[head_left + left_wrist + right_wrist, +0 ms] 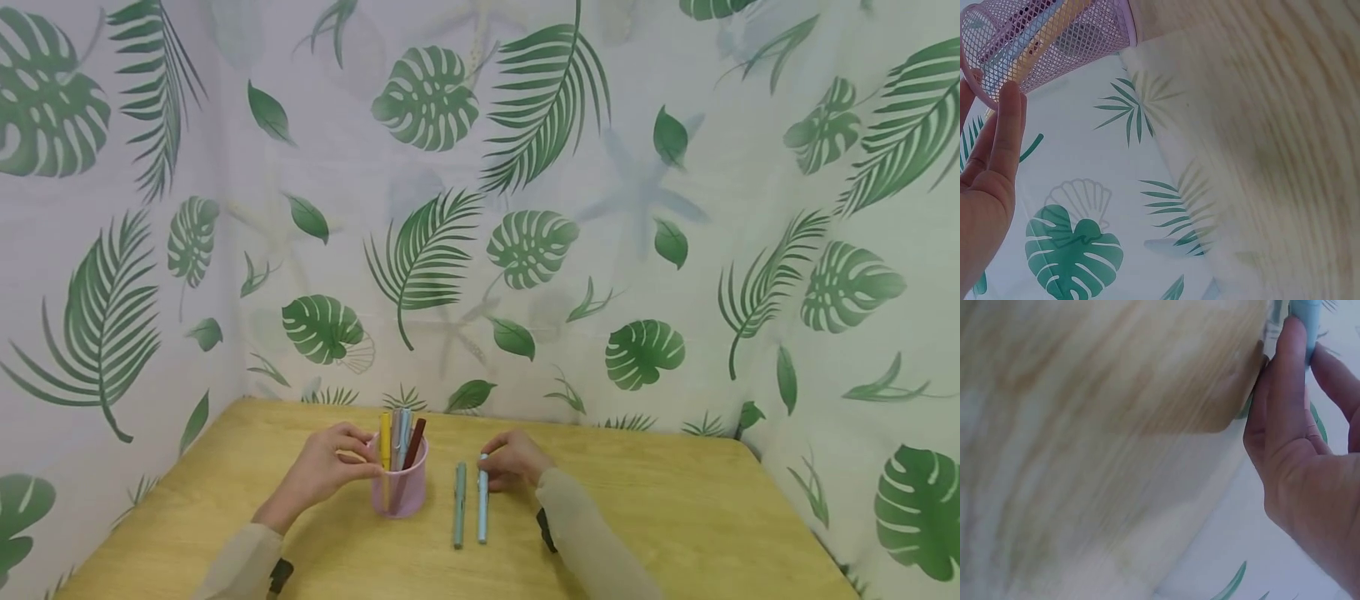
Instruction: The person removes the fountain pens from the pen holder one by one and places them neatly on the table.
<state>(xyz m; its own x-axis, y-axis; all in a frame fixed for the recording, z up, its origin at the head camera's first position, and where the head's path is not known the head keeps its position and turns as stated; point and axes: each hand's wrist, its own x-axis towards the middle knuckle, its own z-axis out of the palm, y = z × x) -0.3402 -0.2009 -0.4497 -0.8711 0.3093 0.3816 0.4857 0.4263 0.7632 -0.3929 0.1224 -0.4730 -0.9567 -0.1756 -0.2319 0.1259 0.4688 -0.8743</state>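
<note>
A pink mesh pen holder (408, 492) stands upright on the table, with a yellow pen (386, 440), a dark red pen (414, 443) and a few grey and light blue ones in it. At its left side my left hand (330, 467) holds the rim between thumb and fingers; the left wrist view shows the fingertips (1010, 100) against the mesh. To the right, two pens lie side by side on the tabletop. My right hand (516, 460) pinches the far end of the light blue pen (482, 508). The grey-green pen (459, 508) lies just left of it, untouched.
The wooden table (660, 517) ends at the back against a white cloth (555, 350) printed with green leaves. Similar cloth hangs on the left and right sides. Dark straps (280, 575) show at both wrists.
</note>
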